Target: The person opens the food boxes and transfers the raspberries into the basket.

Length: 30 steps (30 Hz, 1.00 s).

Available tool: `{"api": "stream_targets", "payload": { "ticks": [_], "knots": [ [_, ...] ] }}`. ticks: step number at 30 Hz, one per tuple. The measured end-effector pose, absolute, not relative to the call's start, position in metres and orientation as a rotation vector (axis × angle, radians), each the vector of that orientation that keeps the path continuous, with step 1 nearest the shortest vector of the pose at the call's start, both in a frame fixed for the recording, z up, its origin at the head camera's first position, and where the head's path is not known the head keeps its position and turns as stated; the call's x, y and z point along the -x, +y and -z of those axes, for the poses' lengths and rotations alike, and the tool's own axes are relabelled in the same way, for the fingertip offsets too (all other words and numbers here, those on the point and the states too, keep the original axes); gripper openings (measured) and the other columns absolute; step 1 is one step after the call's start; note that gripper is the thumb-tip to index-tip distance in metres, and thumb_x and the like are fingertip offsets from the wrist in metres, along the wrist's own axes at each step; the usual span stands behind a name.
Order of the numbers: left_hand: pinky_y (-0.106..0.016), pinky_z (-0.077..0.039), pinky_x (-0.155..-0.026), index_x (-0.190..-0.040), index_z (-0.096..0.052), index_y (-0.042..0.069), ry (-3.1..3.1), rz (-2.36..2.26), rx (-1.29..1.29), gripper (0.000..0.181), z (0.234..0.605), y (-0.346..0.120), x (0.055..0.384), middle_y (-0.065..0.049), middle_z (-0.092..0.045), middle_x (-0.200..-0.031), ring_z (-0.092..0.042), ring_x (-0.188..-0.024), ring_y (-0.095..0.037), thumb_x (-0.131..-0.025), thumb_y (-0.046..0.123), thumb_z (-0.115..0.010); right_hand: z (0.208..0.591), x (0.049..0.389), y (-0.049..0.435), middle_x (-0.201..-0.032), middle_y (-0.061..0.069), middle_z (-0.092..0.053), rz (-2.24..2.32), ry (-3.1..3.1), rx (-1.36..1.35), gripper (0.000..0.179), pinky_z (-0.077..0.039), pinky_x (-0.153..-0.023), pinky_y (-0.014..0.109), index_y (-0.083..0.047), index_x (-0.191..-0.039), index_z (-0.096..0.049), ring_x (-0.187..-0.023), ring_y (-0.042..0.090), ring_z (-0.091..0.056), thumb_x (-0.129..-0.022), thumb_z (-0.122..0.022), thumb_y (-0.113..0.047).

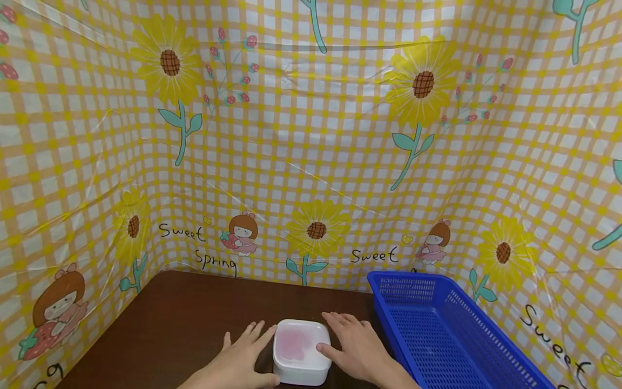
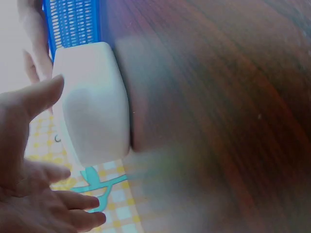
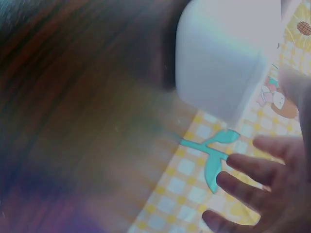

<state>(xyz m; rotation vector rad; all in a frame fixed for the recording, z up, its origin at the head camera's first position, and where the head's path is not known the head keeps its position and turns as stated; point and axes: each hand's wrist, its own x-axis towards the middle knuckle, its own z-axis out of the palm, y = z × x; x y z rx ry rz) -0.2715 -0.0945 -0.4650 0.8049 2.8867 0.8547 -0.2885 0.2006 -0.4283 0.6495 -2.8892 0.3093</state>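
Note:
A white square box (image 1: 302, 373) with rounded corners and a pinkish patch on its lid stands on the dark wooden table between both hands. My left hand (image 1: 238, 359) is at its left side, fingers spread and straight, the thumb low by the near corner. On the other side, my right hand (image 1: 357, 346) reaches with extended fingers, its thumb overlapping the lid's right edge in the head view. The left wrist view shows the white box (image 2: 92, 102) beside the thumb, the other fingers (image 2: 77, 218) apart from it. Loosely spread fingers (image 3: 248, 189) appear below the box in the right wrist view.
A blue perforated plastic basket (image 1: 437, 335) stands at the right, close to the right hand. Checked cloth (image 1: 311, 162) with sunflowers hangs behind the table and along both sides. Bare brown tabletop (image 1: 204, 308) extends to the left of the box.

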Motion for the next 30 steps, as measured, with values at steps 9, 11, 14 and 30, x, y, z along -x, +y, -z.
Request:
{"api": "stream_targets", "payload": {
  "ticks": [9,11,14,30],
  "knots": [
    [-0.065,-0.045,-0.096,-0.15,-0.041,0.002,2.685,-1.275,-0.665,0.1,0.476,-0.093,0.291,-0.019,-0.054,-0.144,-0.052,-0.13,-0.044,-0.074,0.047,-0.087,0.437,0.304,0.189,-0.116,0.009,-0.072,-0.746,-2.879,-0.381,0.048,-0.053,-0.086,0.053,-0.008,-0.123,-0.068,-0.107,0.03,-0.067,-0.092,-0.069,-0.044],
    [-0.066,-0.045,-0.095,-0.151,-0.039,0.001,2.653,-1.314,-0.681,0.103,0.478,-0.092,0.294,-0.021,-0.054,-0.142,-0.052,-0.129,-0.045,-0.072,0.045,-0.088,0.441,0.308,0.189,-0.108,0.007,-0.072,-0.801,-2.864,-0.383,0.045,-0.053,-0.079,0.048,-0.006,-0.12,-0.069,-0.097,0.026,-0.067,-0.092,-0.07,-0.041],
    [-0.067,-0.044,-0.096,-0.153,-0.035,0.0,2.602,-1.358,-0.689,0.108,0.478,-0.091,0.296,-0.023,-0.052,-0.144,-0.049,-0.131,-0.046,-0.07,0.041,-0.09,0.446,0.311,0.188,-0.096,0.002,-0.069,-0.864,-2.85,-0.386,0.042,-0.05,-0.072,0.039,-0.004,-0.116,-0.07,-0.085,0.018,-0.062,-0.092,-0.07,-0.038],
    [-0.068,-0.036,-0.105,-0.157,-0.021,0.0,2.492,-1.449,-0.689,0.126,0.486,-0.076,0.303,-0.026,-0.038,-0.154,-0.042,-0.138,-0.044,-0.063,0.041,-0.095,0.458,0.318,0.181,-0.069,-0.002,-0.048,-1.236,-2.805,-0.19,0.036,-0.035,-0.057,0.027,0.0,-0.104,-0.072,-0.066,0.013,-0.046,-0.09,-0.073,-0.034]
  ]
}}
